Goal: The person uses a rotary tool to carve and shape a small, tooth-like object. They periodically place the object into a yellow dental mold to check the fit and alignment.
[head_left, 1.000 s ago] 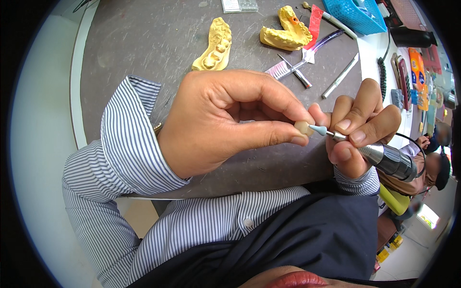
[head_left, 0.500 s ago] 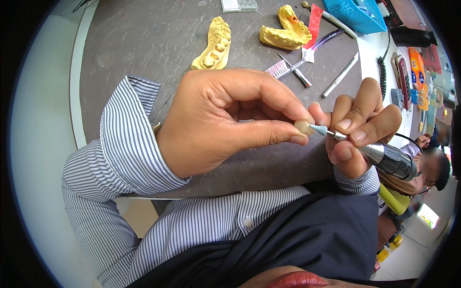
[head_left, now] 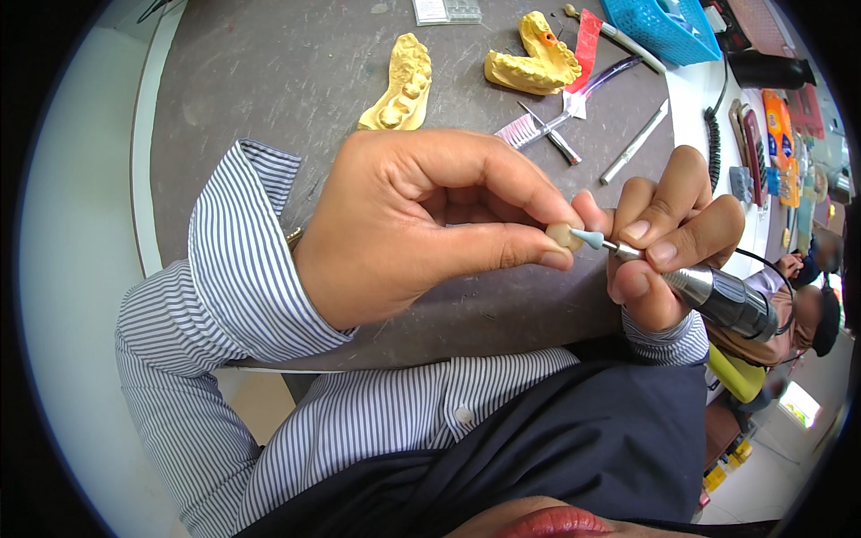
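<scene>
Between thumb and index finger, my left hand (head_left: pixel 421 215) pinches a small ivory dental crown (head_left: pixel 563 237). My right hand (head_left: pixel 673 224) grips a metal rotary handpiece (head_left: pixel 722 300), its fingers wrapped round the front end. A pale blue-grey tapered polishing tip (head_left: pixel 589 238) sits on the handpiece's thin shank and points left at the crown; it appears to touch it. One fingertip of my right hand rests close by my left index fingertip. Both hands are above the grey-brown worktop (head_left: pixel 269 81).
Beyond my hands lie two yellow dental casts, one long (head_left: pixel 401 85) and one curved (head_left: pixel 534 58). Right of them are a toothbrush (head_left: pixel 565 112), a metal tool (head_left: pixel 635 143) and a red strip (head_left: pixel 587 40). A blue basket (head_left: pixel 664 31) stands at the far right. Other people sit at the right.
The handpiece and my right hand have shifted slightly left. The crown is turned a little between my left fingers. My left hand otherwise keeps its place.
</scene>
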`<state>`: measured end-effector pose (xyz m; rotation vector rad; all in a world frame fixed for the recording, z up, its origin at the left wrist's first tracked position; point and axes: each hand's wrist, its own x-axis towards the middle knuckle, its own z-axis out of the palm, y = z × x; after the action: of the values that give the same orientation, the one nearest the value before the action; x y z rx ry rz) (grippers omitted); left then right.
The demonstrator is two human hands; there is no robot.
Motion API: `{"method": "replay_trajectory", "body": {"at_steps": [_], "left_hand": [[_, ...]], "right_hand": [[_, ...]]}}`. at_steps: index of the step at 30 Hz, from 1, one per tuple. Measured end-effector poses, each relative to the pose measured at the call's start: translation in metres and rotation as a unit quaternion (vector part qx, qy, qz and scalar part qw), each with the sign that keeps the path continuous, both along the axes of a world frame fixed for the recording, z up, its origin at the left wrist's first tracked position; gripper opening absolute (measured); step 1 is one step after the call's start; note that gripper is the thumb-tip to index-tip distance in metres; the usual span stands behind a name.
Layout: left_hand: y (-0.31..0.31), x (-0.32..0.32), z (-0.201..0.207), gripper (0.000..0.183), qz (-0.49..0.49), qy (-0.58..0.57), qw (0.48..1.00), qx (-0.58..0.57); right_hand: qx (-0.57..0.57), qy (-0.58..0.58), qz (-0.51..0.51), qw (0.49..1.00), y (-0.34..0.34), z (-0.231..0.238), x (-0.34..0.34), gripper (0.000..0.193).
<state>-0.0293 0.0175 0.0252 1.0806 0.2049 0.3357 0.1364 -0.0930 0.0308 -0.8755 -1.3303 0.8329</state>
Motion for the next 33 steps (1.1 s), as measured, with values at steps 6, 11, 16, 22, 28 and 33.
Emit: {"method": "replay_trajectory", "body": {"at_steps": [6, 11, 16, 22, 28, 33], "left_hand": [[0.0, 0.0, 0.0, 0.014, -0.003, 0.0, 1.0, 0.018], [0.001, 0.0, 0.002, 0.015, -0.008, 0.003, 1.0, 0.01], [0.001, 0.0, 0.001, 0.015, -0.006, 0.014, 1.0, 0.01], [0.0, 0.002, -0.001, 0.016, 0.004, 0.002, 1.0, 0.026], [-0.001, 0.005, -0.002, 0.02, 0.019, -0.006, 0.998, 0.054], [0.0, 0.005, -0.004, 0.022, 0.024, -0.004, 0.997, 0.073]], "right_hand": [[0.004, -0.012, 0.01, 1.0, 0.0, -0.001, 0.003, 0.024], [0.008, -0.008, 0.007, 1.0, 0.0, -0.001, 0.002, 0.024], [-0.002, 0.013, -0.01, 1.0, 0.0, -0.002, 0.001, 0.025], [0.018, 0.142, -0.096, 0.985, 0.005, 0.0, 0.009, 0.007], [-0.168, 0.256, -0.199, 0.931, 0.008, 0.0, 0.027, 0.008], [-0.137, 0.135, -0.321, 0.927, 0.008, 0.007, 0.032, 0.017]]}}
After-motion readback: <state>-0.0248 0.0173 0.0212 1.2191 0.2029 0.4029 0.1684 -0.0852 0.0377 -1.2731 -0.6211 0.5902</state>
